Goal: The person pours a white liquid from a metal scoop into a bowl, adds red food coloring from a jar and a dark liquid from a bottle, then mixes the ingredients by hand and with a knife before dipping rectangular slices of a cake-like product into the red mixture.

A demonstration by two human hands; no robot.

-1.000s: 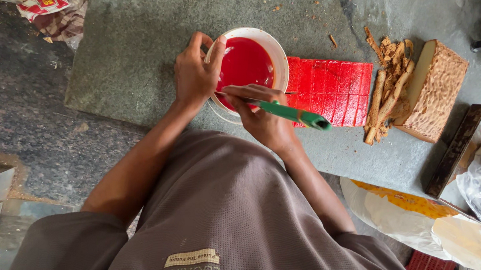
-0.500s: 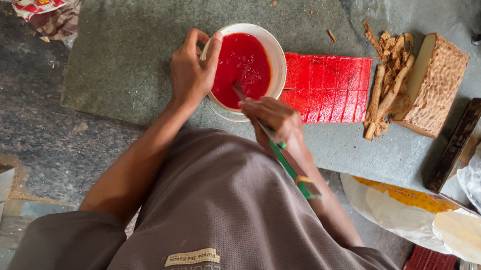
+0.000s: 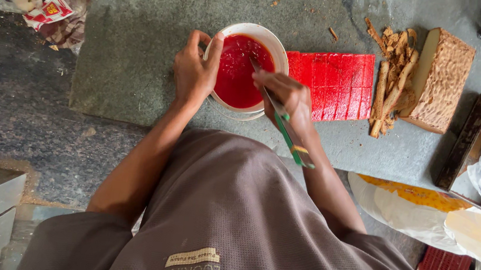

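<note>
**Brush in a bowl of red paint**

At upper centre, a white bowl (image 3: 246, 70) brimming with glossy red liquid sits on the grey bench (image 3: 136, 52). The left hand (image 3: 194, 72) clasps its rim; the right hand (image 3: 286, 95) pinches a green-handled brush (image 3: 282, 124), tip dipped.

Crumpled red-and-white wrapper (image 3: 51, 9) top left; white-and-yellow bag (image 3: 423, 211) lower right
</note>
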